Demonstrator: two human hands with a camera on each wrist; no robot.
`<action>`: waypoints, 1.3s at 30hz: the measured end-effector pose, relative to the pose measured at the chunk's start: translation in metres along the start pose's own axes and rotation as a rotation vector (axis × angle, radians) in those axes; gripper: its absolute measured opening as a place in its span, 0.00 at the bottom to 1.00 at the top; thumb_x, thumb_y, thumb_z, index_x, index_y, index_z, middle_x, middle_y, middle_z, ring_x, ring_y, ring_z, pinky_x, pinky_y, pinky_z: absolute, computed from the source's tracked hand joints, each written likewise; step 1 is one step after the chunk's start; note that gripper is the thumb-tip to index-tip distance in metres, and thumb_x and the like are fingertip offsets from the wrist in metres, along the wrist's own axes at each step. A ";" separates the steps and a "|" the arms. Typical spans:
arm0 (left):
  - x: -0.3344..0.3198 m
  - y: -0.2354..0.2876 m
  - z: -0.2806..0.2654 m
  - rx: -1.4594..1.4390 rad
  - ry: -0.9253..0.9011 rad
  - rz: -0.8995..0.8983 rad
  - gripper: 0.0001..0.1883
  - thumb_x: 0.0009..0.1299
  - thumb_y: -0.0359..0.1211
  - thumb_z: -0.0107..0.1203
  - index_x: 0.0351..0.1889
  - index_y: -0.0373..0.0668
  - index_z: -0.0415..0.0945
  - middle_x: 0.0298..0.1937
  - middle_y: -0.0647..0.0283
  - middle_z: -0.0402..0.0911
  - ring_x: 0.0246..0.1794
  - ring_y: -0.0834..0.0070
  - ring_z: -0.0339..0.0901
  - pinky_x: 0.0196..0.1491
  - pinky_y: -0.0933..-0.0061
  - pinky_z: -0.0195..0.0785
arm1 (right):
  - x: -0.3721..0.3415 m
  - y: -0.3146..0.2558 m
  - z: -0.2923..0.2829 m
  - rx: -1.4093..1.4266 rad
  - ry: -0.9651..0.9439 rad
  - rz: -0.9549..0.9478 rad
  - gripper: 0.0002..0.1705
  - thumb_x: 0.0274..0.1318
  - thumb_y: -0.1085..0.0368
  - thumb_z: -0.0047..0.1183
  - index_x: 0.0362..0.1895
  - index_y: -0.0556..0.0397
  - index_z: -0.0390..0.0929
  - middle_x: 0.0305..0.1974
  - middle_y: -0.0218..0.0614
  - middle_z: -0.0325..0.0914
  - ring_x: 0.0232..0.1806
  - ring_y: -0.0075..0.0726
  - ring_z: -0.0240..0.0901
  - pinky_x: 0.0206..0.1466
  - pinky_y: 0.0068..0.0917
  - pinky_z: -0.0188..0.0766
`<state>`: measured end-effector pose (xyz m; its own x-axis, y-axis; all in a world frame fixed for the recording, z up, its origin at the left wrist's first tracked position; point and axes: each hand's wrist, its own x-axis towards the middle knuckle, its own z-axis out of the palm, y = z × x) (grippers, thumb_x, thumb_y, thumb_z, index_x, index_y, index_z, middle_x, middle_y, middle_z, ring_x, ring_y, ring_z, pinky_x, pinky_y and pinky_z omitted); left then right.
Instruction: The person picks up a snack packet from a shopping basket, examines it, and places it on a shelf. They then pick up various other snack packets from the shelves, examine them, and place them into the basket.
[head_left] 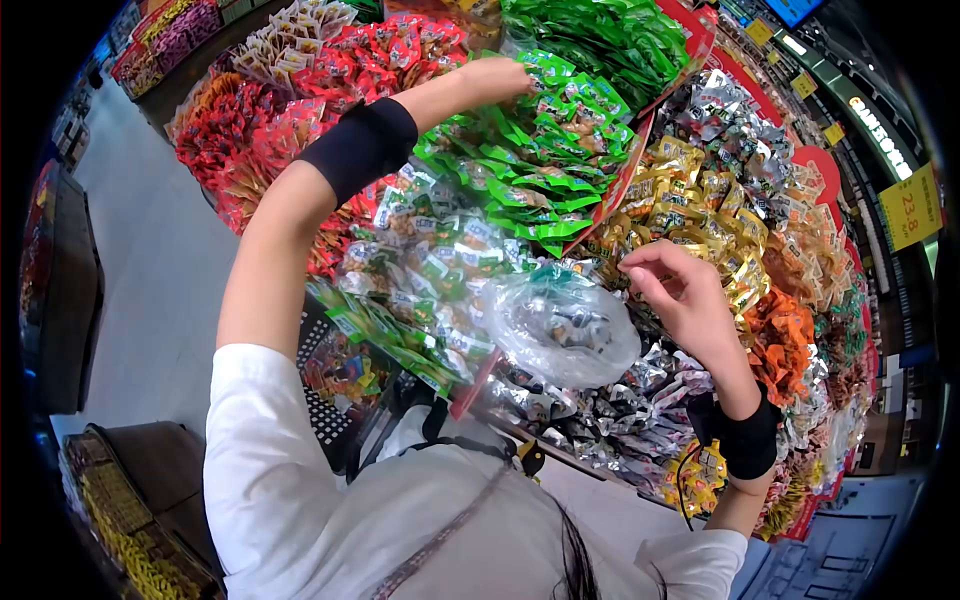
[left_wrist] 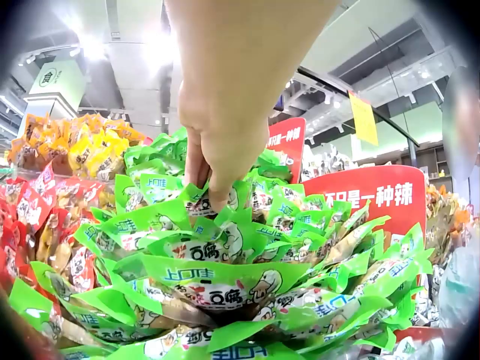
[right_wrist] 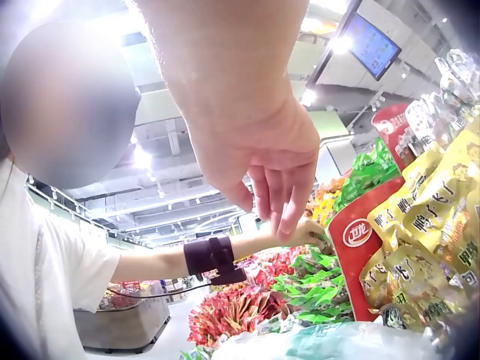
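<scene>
In the head view the left hand [head_left: 500,80] reaches into the pile of green snack packets [head_left: 550,150]. The left wrist view shows the left hand [left_wrist: 225,154] with its fingertips down among green packets [left_wrist: 202,277], pinching at one near the back of the pile. The right hand [head_left: 685,300] hangs over the gold packets, beside a clear plastic bag [head_left: 565,325] with packets in it. Its fingers are loosely bent and hold nothing; the right wrist view shows the same hand [right_wrist: 262,165] above the bag [right_wrist: 322,341].
Red packets [head_left: 370,55] lie left of the green ones, gold packets [head_left: 730,225] and silver packets [head_left: 640,400] to the right. A red divider [right_wrist: 356,244] stands between green and gold. A black basket [head_left: 325,400] is near the body. Grey floor [head_left: 150,250] runs along the left.
</scene>
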<state>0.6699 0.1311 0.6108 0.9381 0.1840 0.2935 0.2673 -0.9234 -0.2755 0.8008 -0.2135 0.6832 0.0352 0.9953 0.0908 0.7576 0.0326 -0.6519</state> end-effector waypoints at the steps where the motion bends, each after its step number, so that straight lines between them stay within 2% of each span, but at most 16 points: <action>1: -0.002 -0.002 0.006 -0.040 0.034 -0.016 0.13 0.52 0.27 0.54 0.36 0.41 0.73 0.26 0.53 0.77 0.29 0.57 0.76 0.30 0.62 0.69 | 0.000 0.000 0.001 -0.003 -0.007 -0.001 0.07 0.49 0.68 0.51 0.34 0.56 0.73 0.24 0.33 0.73 0.25 0.22 0.68 0.28 0.19 0.64; 7: -0.004 -0.002 0.017 -0.039 -0.027 -0.102 0.16 0.54 0.28 0.54 0.43 0.46 0.72 0.31 0.55 0.77 0.33 0.57 0.75 0.34 0.61 0.69 | -0.004 -0.004 0.004 -0.002 -0.027 0.002 0.07 0.49 0.68 0.51 0.34 0.56 0.74 0.25 0.33 0.74 0.25 0.23 0.68 0.28 0.19 0.65; 10: -0.011 -0.012 0.015 -0.240 0.074 -0.045 0.09 0.55 0.32 0.55 0.34 0.41 0.75 0.29 0.55 0.77 0.33 0.57 0.75 0.34 0.60 0.68 | -0.010 -0.008 0.002 -0.004 -0.013 0.009 0.07 0.49 0.69 0.50 0.35 0.55 0.74 0.26 0.33 0.74 0.27 0.23 0.69 0.29 0.19 0.65; 11: -0.013 -0.016 0.013 -0.233 0.127 -0.121 0.10 0.55 0.32 0.55 0.35 0.42 0.75 0.31 0.55 0.77 0.35 0.58 0.75 0.36 0.61 0.68 | -0.014 -0.008 0.001 -0.007 -0.005 0.013 0.07 0.49 0.69 0.50 0.35 0.55 0.74 0.26 0.33 0.74 0.27 0.23 0.69 0.29 0.19 0.65; 13: -0.024 -0.010 -0.025 -0.216 0.232 -0.270 0.13 0.56 0.32 0.54 0.39 0.43 0.74 0.33 0.56 0.77 0.38 0.60 0.74 0.39 0.62 0.67 | -0.022 -0.005 -0.001 0.019 0.006 0.022 0.08 0.49 0.69 0.50 0.36 0.55 0.74 0.28 0.33 0.75 0.30 0.24 0.70 0.31 0.20 0.66; 14: -0.032 -0.008 -0.037 -0.180 0.344 -0.258 0.12 0.59 0.38 0.54 0.38 0.43 0.74 0.31 0.57 0.77 0.36 0.61 0.75 0.36 0.63 0.67 | -0.026 -0.003 -0.001 0.032 0.010 0.026 0.08 0.49 0.69 0.50 0.36 0.55 0.74 0.29 0.33 0.75 0.31 0.25 0.71 0.32 0.20 0.67; 17: -0.053 0.005 -0.069 -0.191 0.362 -0.418 0.15 0.61 0.43 0.52 0.38 0.44 0.74 0.31 0.59 0.78 0.34 0.63 0.75 0.34 0.65 0.68 | -0.034 0.006 -0.001 0.087 0.036 -0.016 0.10 0.49 0.70 0.50 0.38 0.56 0.73 0.33 0.34 0.75 0.35 0.27 0.72 0.36 0.21 0.67; 22: -0.076 0.005 -0.067 -0.205 0.391 -0.447 0.15 0.63 0.46 0.49 0.41 0.48 0.74 0.31 0.60 0.78 0.32 0.67 0.77 0.34 0.68 0.69 | -0.041 0.009 0.001 0.080 0.031 -0.032 0.11 0.49 0.71 0.49 0.39 0.57 0.72 0.37 0.35 0.75 0.38 0.28 0.72 0.41 0.23 0.68; 25: -0.086 0.016 -0.076 -0.237 0.379 -0.469 0.18 0.61 0.50 0.48 0.40 0.50 0.73 0.32 0.63 0.79 0.34 0.64 0.76 0.35 0.65 0.68 | -0.049 0.005 0.000 0.087 0.025 -0.047 0.11 0.49 0.71 0.49 0.39 0.57 0.72 0.37 0.35 0.75 0.39 0.28 0.71 0.43 0.24 0.67; 28: -0.097 0.042 -0.088 -0.205 0.424 -0.452 0.14 0.63 0.44 0.49 0.42 0.48 0.73 0.32 0.62 0.79 0.33 0.67 0.77 0.34 0.69 0.69 | -0.062 0.005 0.001 0.113 0.028 -0.089 0.11 0.49 0.71 0.49 0.39 0.58 0.71 0.37 0.35 0.74 0.38 0.28 0.71 0.42 0.23 0.67; 31: -0.119 0.086 -0.096 -0.307 0.439 -0.498 0.14 0.62 0.41 0.50 0.42 0.47 0.73 0.36 0.62 0.78 0.35 0.67 0.76 0.35 0.69 0.69 | -0.081 0.002 0.000 0.137 0.018 -0.064 0.11 0.49 0.71 0.48 0.39 0.58 0.71 0.37 0.35 0.74 0.38 0.28 0.71 0.43 0.23 0.67; 33: -0.138 0.118 -0.093 -0.387 0.542 -0.484 0.13 0.61 0.41 0.51 0.40 0.46 0.74 0.35 0.62 0.78 0.34 0.66 0.74 0.37 0.68 0.68 | -0.097 0.005 0.001 0.147 0.041 -0.077 0.11 0.49 0.71 0.48 0.39 0.58 0.71 0.37 0.34 0.73 0.37 0.26 0.70 0.42 0.23 0.68; 35: -0.157 0.150 -0.095 -0.516 0.557 -0.524 0.13 0.61 0.39 0.51 0.39 0.43 0.74 0.36 0.61 0.77 0.34 0.66 0.75 0.38 0.69 0.67 | -0.118 0.003 0.001 0.166 0.051 -0.015 0.11 0.49 0.71 0.48 0.40 0.58 0.71 0.37 0.34 0.73 0.37 0.25 0.70 0.41 0.22 0.68; 37: -0.177 0.173 -0.088 -0.564 0.568 -0.604 0.13 0.61 0.38 0.52 0.39 0.40 0.73 0.36 0.59 0.77 0.35 0.67 0.75 0.38 0.70 0.67 | -0.136 0.010 0.002 0.176 0.061 -0.102 0.11 0.50 0.72 0.47 0.40 0.58 0.71 0.38 0.35 0.73 0.36 0.26 0.70 0.42 0.22 0.68; 39: -0.194 0.197 -0.085 -0.634 0.574 -0.673 0.14 0.61 0.38 0.52 0.40 0.38 0.72 0.36 0.59 0.77 0.38 0.68 0.75 0.41 0.72 0.66 | -0.157 0.013 0.006 0.206 0.060 -0.074 0.11 0.50 0.72 0.47 0.41 0.57 0.71 0.38 0.35 0.72 0.37 0.26 0.70 0.42 0.22 0.68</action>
<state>0.5215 -0.1150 0.5775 0.3550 0.6840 0.6373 0.3711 -0.7288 0.5755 0.8012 -0.3687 0.6555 0.0279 0.9824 0.1845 0.6106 0.1294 -0.7813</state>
